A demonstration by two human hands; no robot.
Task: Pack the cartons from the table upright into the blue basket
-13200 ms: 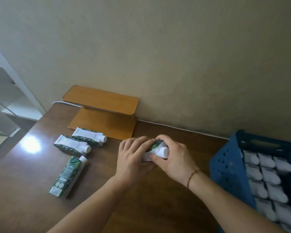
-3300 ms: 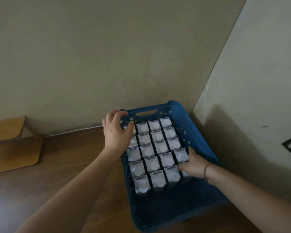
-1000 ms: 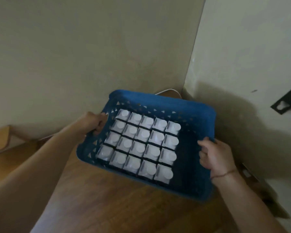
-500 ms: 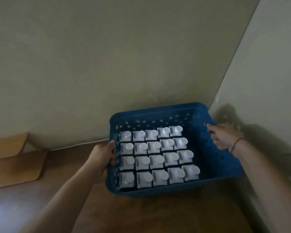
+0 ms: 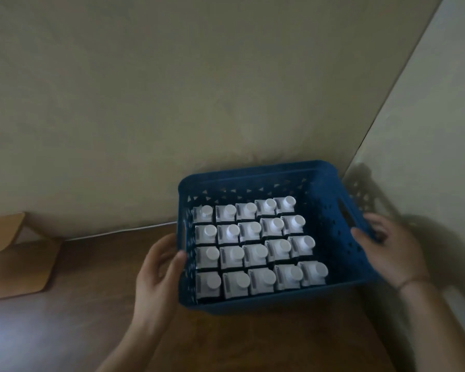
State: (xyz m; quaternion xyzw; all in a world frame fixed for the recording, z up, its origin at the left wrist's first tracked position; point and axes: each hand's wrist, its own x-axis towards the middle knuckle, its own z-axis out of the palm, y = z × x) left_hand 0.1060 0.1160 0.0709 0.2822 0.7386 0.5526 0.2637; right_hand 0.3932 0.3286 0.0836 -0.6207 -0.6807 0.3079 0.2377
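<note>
now both hands [image 5: 156, 272] seemingly looser on the settled basket [image 5: 253, 173].

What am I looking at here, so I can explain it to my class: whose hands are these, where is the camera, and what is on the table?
There is no machine here: a person works with bare hands, and the one camera sits on their head, looking forward and down. The left hand curls at the left wall of the blue basket, and the right hand, blurred, is at its right rim; whether either truly grips cannot be told. The basket rests on a brown wooden table in a wall corner. Inside stand the cartons, upright with white caps up, in four rows of five, with bare space along the right side. A small wooden shelf sits at the left.
</note>
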